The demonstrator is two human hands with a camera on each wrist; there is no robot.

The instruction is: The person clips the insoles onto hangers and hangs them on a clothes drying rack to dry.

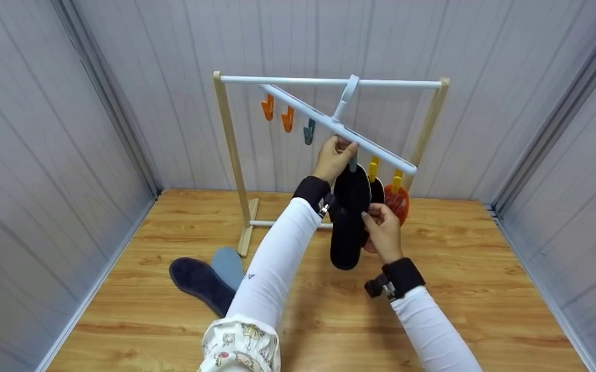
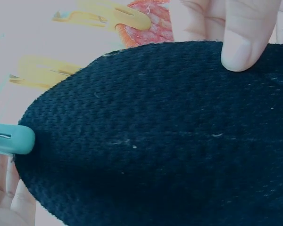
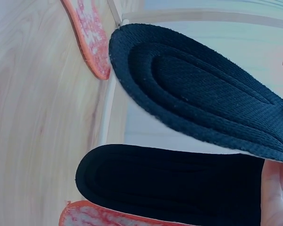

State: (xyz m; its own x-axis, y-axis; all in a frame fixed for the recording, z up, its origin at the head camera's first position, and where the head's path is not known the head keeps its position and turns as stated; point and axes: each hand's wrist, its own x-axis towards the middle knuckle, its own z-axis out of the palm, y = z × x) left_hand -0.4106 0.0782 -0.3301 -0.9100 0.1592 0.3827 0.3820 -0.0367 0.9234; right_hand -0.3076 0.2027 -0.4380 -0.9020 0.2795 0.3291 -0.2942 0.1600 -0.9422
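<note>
A black insole (image 1: 347, 227) hangs from a grey-green clothespin (image 2: 14, 139) on the white hanger (image 1: 298, 106). My left hand (image 1: 333, 157) pinches at the top of that clothespin, just under the hanger bar. Lower down, my right hand (image 1: 385, 230) grips the insole's side edge, its thumb lying on the near face and fingers behind. Behind it, a second black insole (image 3: 170, 183) hangs from a yellow clothespin (image 1: 374, 169). Farther right, another yellow clothespin (image 1: 396, 183) holds a red, orange-edged insole (image 1: 404, 206).
The hanger hooks on the top rail (image 1: 287, 80) of a wood-legged rack. Two orange clothespins (image 1: 287, 120) and another grey-green clothespin (image 1: 309, 132) hang from the hanger's left half. A navy insole (image 1: 200, 281) and a light grey-blue insole (image 1: 227, 266) lie on the wooden floor (image 1: 138, 310) at left.
</note>
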